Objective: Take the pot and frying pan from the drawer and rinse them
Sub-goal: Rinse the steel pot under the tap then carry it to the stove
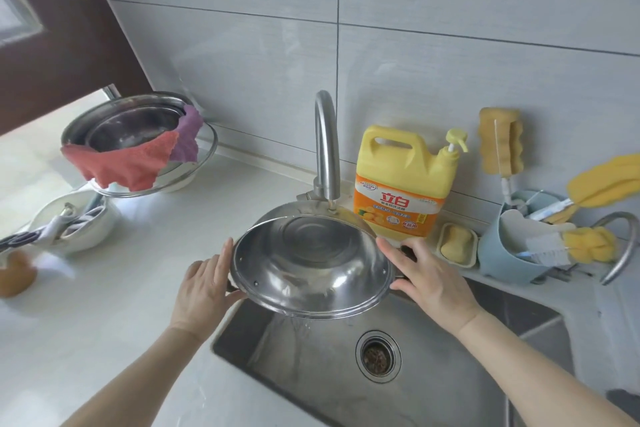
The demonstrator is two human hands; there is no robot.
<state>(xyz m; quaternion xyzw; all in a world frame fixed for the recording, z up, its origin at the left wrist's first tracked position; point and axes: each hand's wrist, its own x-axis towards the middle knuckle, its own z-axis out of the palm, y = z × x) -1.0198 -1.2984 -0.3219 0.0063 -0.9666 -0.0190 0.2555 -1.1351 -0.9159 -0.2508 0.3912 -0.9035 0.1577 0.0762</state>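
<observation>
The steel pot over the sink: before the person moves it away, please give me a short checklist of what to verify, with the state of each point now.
1. Both hands hold the pot: ok. The left hand and the right hand each grip one side at the rim.
2. Pot is over the sink: ok. It is tilted toward the person and water runs off its lower edge into the basin.
3. Pot fully drained: not ok, water is pouring out.
4. Faucet turned off: cannot tell, its spout end is just behind the pot rim.
5. Frying pan rinsed: cannot tell, no frying pan is identifiable in view.
6. Detergent bottle clear of the pot: ok, it stands behind it, apart.
</observation>
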